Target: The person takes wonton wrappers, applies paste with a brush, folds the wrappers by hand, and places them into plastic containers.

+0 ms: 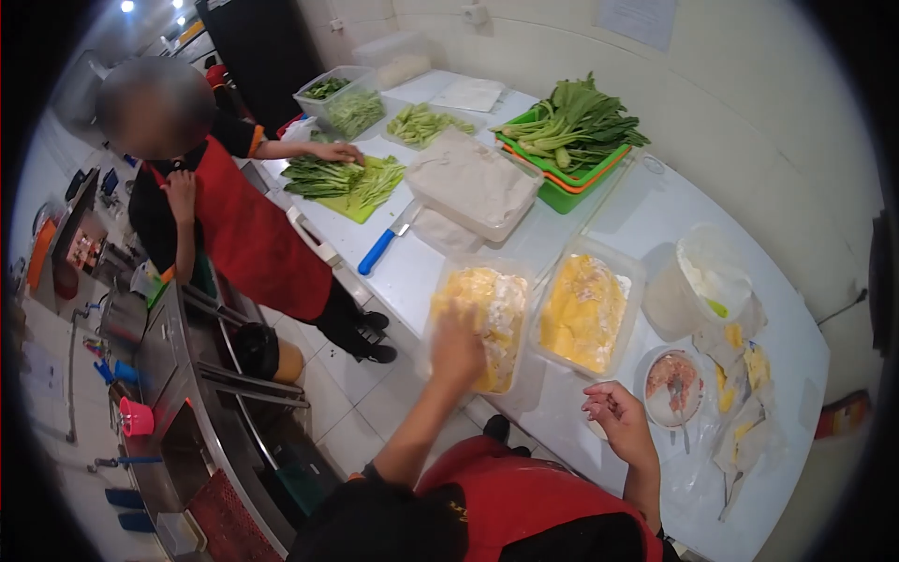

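Note:
My left hand [457, 351] reaches over a clear plastic tub [518, 367] that holds yellow, white-dusted dough pieces [501, 323]. Its fingers are smeared by motion, so I cannot tell whether they grip anything. A second tub [637, 298] alongside contains more yellow dough pieces [582, 309]. My right hand [620, 420] hovers just below this tub, fingers loosely curled and apart, with nothing visible in them. To its right stands a white bowl [695, 398] of pinkish minced filling [670, 377], with a spoon [686, 440] in it.
Yellow dough scraps on crumpled plastic [744, 375] lie right of the bowl, below a white bucket [670, 290]. Farther back are a flour-coloured tub [473, 183], green baskets of leafy greens [571, 192] and a blue-handled knife [377, 253]. A co-worker's hand [337, 153] touches chopped greens.

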A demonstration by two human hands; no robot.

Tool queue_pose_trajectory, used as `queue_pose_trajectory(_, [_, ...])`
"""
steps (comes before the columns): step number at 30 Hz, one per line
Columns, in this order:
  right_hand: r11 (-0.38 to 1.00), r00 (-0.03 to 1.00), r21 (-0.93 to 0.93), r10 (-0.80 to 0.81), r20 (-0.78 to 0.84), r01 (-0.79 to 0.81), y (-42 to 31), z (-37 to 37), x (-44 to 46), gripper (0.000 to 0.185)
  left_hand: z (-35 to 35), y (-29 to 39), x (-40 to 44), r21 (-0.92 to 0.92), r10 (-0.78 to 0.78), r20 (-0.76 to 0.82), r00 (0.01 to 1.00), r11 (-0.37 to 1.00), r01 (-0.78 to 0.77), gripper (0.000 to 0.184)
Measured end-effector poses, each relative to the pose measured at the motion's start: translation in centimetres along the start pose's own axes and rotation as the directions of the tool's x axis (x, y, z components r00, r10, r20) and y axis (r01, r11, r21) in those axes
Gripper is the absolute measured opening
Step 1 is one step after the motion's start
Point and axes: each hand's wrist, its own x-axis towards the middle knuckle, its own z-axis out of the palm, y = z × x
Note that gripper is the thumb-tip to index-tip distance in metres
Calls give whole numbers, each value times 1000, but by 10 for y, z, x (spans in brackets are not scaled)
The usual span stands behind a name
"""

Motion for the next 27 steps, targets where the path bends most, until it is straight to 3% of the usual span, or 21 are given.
queue_pose_trajectory(1, [1000, 1000, 1, 0, -11, 0, 0, 0, -1, 20, -1, -3, 3, 23, 35, -90, 995, 999, -33, 59])
queue_pose_trajectory(4, [999, 1000, -39, -13, -9, 12, 3, -4, -1, 21, 9, -19, 17, -18, 23, -100, 995, 1000, -25, 62])
queue_pose_trajectory(11, [987, 998, -156, -44, -36, 38, -4, -9, -8, 23, -8, -3, 17, -26, -86, 26, 996, 996, 87, 65])
queue_pose_trajectory(15, [993, 995, -112, -44, -89, 34, -3, -18, -12, 22, -20, 25, 17, -90, 234, -171, 957, 964, -252, 51])
queue_pose_trajectory(17, [993, 994, -105, -61, -93, 51, 4, -22, -12, 22, -8, 51, 30, -202, 431, -210, 878, 859, -470, 43])
queue_pose_trajectory(19, [994, 992, -90, -77, -95, 69, 4, -23, -12, 22, 29, 71, 53, -183, 628, -208, 750, 728, -661, 36])
queue_pose_trajectory(21, [994, 991, -68, -92, -95, 86, 0, -19, -13, 22, 68, 92, 77, -295, 550, -71, 832, 785, -544, 37])
queue_pose_trajectory(24, [976, 988, -195, -119, -102, 97, -1, -22, -19, 21, 104, 99, 93, 113, 613, 40, 789, 782, -613, 37])
queue_pose_trajectory(27, [991, 986, -113, -92, -141, 76, 3, -28, -31, 22, 86, 117, 91, 185, 448, 270, 852, 845, -502, 42])
